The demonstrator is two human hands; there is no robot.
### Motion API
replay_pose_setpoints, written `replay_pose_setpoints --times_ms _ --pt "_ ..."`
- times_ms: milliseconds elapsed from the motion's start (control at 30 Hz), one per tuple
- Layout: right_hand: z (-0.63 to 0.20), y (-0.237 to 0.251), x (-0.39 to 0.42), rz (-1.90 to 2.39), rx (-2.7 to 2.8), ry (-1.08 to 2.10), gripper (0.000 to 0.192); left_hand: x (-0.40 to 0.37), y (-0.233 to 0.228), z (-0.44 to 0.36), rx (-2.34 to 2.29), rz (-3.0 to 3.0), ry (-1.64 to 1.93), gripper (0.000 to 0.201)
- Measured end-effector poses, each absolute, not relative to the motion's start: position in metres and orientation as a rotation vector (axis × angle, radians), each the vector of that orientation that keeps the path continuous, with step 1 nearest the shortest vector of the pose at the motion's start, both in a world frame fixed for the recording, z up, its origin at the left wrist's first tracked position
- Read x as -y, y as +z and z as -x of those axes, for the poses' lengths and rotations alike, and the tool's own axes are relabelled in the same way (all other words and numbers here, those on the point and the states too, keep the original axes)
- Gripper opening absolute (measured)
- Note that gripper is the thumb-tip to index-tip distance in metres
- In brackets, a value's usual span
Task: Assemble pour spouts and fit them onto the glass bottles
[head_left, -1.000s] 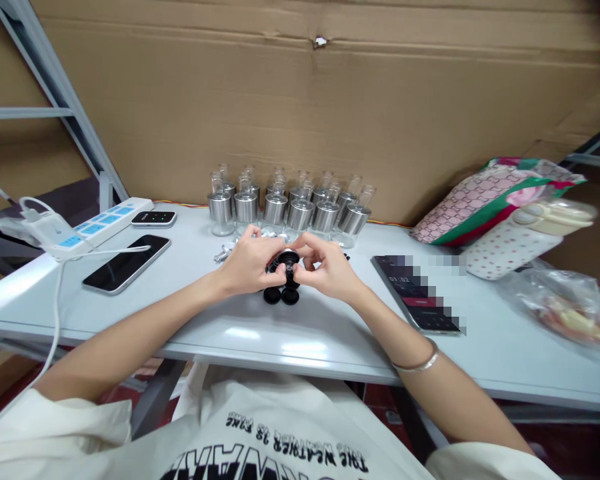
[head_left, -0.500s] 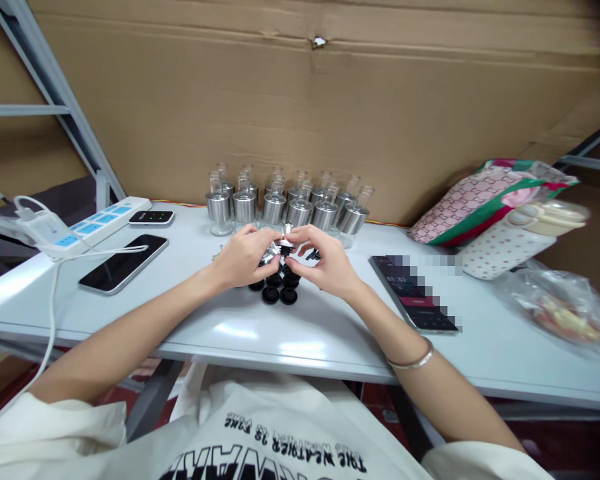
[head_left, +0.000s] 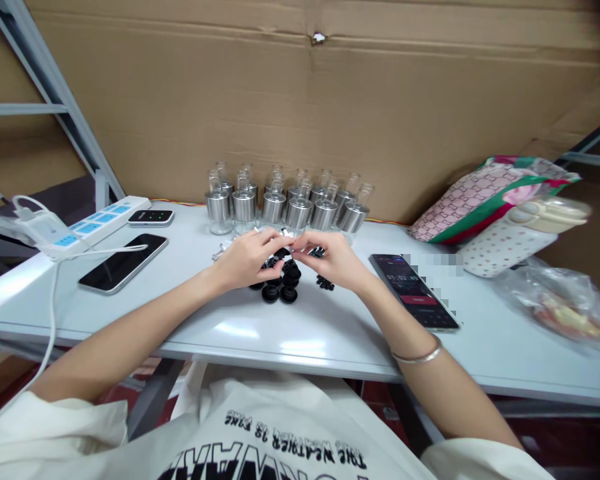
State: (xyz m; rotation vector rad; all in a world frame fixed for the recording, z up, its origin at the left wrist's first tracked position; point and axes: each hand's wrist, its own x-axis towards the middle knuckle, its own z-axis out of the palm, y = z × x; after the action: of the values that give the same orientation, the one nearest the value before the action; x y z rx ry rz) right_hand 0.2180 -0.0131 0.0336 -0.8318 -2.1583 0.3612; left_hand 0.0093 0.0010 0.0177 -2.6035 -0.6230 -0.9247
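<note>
Just behind a group of round black caps (head_left: pixel 289 294), my two hands meet at the fingertips. My left hand (head_left: pixel 250 259) is closed in a pinch around a small silver-and-black part (head_left: pixel 284 252), mostly covered by the fingers. The thumb and forefinger of my right hand (head_left: pixel 330 259) are pinched together against the same part; exactly what they grip is hidden. Tiny black pieces (head_left: pixel 325 283) lie in a small pile under my right hand. Small silver pieces (head_left: pixel 219 251) show beside my left hand.
Several glass bottles with metal sleeves (head_left: pixel 245 205) stand in rows behind my hands. To the left are a phone (head_left: pixel 125 264), a power strip (head_left: pixel 100 223) and a small black device (head_left: pixel 151 218). Rightward lie another phone (head_left: pixel 413 290), a dotted bottle (head_left: pixel 510 240) and a plastic bag (head_left: pixel 570 310).
The silver-and-black part, upright between my fingers before, is now tilted and mostly covered. My right fingers have closed in towards my left hand, uncovering more tiny black pieces.
</note>
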Motion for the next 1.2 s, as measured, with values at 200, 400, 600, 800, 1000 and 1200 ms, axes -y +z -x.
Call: replay_pose_setpoints --times_ms 200,400,600,800,1000,1200 --pt "-0.248 0.039 -0.005 1.264 2.202 0.042 0.014 0.002 0.021 -0.011 0.616 2.587 -0.823 0.023" --pt "-0.273 0.03 -0.018 1.642 2.357 0.074 0.014 0.002 0.021 -0.011 0.553 2.605 -0.773 0.019" --pt "-0.281 0.025 -0.022 1.749 2.403 0.133 0.025 0.001 0.019 -0.011 0.573 2.646 -0.835 0.019" --pt "-0.282 0.018 -0.027 1.668 2.486 0.124 0.02 0.005 0.019 -0.011 0.616 2.743 -0.934 0.022" --pt "-0.282 0.012 -0.03 1.676 2.479 0.127 0.02 0.005 0.018 -0.014 0.602 2.767 -0.916 0.006" --pt "-0.28 0.015 -0.026 1.671 2.47 0.154 0.021 -0.001 0.016 -0.014 0.585 2.781 -0.901 0.014"
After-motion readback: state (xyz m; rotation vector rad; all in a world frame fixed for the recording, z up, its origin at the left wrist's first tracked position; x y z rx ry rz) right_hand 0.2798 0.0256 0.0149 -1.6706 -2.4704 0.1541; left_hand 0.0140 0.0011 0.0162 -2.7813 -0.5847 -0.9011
